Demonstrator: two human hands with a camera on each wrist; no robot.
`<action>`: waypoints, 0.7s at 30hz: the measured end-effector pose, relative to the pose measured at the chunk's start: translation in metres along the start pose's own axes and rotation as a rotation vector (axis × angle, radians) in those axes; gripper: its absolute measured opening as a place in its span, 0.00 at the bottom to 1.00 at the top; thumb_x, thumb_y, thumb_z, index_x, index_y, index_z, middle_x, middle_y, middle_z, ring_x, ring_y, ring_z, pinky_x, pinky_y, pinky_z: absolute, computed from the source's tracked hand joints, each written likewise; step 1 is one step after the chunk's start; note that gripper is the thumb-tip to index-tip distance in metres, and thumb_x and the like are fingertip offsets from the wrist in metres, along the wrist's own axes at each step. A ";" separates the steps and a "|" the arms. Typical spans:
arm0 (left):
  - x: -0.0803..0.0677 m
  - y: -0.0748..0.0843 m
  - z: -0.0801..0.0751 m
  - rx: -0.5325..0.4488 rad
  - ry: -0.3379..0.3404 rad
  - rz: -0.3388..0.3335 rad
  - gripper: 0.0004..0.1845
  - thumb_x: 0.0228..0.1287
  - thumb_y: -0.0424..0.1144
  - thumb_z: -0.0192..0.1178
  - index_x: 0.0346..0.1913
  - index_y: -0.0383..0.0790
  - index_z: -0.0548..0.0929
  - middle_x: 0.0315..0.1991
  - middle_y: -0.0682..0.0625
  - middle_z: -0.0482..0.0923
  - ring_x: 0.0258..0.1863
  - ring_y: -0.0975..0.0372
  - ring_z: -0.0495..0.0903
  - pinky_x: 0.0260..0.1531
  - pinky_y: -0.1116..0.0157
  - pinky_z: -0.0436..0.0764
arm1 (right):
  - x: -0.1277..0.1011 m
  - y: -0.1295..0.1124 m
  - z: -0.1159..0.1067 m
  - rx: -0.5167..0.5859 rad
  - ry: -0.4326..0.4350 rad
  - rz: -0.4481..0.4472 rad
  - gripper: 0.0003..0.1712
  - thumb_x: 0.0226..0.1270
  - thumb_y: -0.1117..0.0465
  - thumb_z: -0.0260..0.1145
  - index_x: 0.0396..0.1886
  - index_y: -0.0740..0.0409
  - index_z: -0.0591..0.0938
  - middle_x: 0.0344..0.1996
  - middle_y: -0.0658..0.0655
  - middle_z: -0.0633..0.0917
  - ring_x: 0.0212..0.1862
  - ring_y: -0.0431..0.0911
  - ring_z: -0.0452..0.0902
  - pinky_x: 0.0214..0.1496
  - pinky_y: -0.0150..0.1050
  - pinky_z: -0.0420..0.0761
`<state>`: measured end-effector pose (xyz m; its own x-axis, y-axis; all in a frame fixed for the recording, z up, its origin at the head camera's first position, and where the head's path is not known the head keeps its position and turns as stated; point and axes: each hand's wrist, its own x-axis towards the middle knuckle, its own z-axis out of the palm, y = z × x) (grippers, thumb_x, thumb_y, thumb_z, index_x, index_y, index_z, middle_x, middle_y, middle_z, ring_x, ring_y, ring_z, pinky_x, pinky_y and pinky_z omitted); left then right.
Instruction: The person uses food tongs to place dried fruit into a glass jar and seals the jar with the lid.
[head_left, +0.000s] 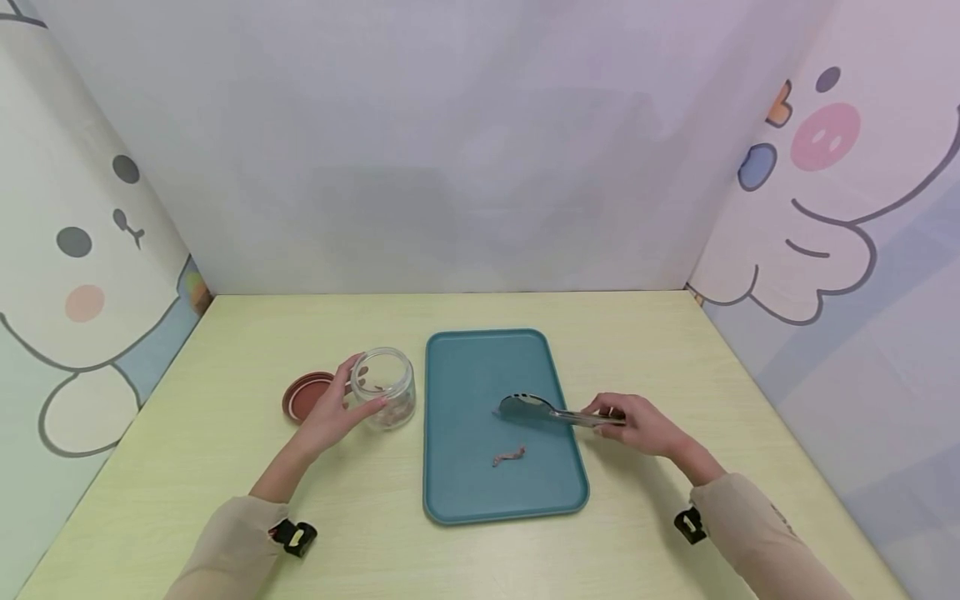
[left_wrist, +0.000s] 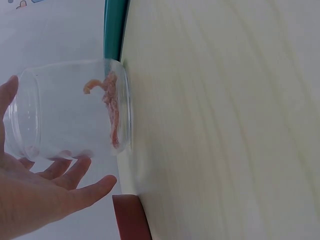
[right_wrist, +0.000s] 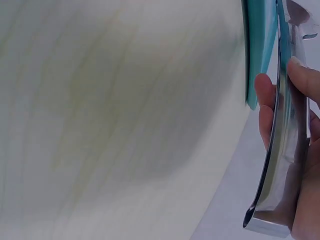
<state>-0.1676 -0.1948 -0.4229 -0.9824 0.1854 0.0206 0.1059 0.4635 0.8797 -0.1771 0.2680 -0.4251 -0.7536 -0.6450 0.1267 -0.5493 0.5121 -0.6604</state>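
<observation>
I look down at a pale yellow-green table (head_left: pixel 225 467) with cartoon-printed walls on three sides. My left hand (head_left: pixel 330 412) cups a clear glass jar (head_left: pixel 386 387) that stands upright on the table just left of a teal tray (head_left: pixel 450 492). The thumb and fingers curve loosely around the near side of the jar, and the left wrist view shows the fingertips (left_wrist: pixel 82 165) touching the glass. Inside the jar, pinkish-brown strips (left_wrist: pixel 111 107) lie at the bottom. A reddish-brown lid (head_left: pixel 303 396) lies flat on the table just behind my left hand, apart from the jar.

My right hand (head_left: pixel 637 423) grips the handle end of a pair of metal tongs (head_left: pixel 551 411), fingers curled around both arms; the right wrist view shows the thumb (right_wrist: pixel 302 75) pressed on top. The spoon-shaped tips reach over the middle of the tray, close together, and I cannot tell whether they touch its surface. One more pinkish-brown strip (head_left: pixel 510 456) lies on the tray, nearer me than the tongs' tips and not touching them.
</observation>
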 end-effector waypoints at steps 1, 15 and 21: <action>0.000 0.000 0.000 0.002 0.000 -0.001 0.45 0.53 0.51 0.61 0.67 0.44 0.46 0.61 0.36 0.55 0.59 0.41 0.55 0.50 0.41 0.58 | 0.001 0.001 -0.001 0.004 0.002 0.002 0.14 0.55 0.69 0.63 0.41 0.51 0.78 0.25 0.48 0.77 0.21 0.39 0.68 0.20 0.32 0.71; 0.000 0.000 0.000 0.002 -0.001 -0.010 0.45 0.53 0.52 0.61 0.67 0.44 0.46 0.62 0.36 0.55 0.58 0.41 0.56 0.49 0.41 0.60 | 0.028 -0.028 -0.028 -0.021 0.078 -0.036 0.13 0.54 0.71 0.63 0.40 0.57 0.78 0.22 0.51 0.77 0.17 0.38 0.65 0.18 0.32 0.68; 0.000 0.000 0.000 -0.003 -0.002 -0.009 0.45 0.53 0.51 0.61 0.67 0.45 0.46 0.62 0.36 0.54 0.58 0.41 0.56 0.49 0.41 0.60 | 0.039 -0.064 -0.040 -0.021 0.083 -0.082 0.12 0.52 0.77 0.62 0.38 0.66 0.78 0.21 0.57 0.77 0.16 0.40 0.64 0.17 0.32 0.67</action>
<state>-0.1677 -0.1947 -0.4232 -0.9830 0.1833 0.0116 0.0966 0.4623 0.8815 -0.1858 0.2325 -0.3480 -0.7327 -0.6364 0.2411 -0.6171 0.4719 -0.6297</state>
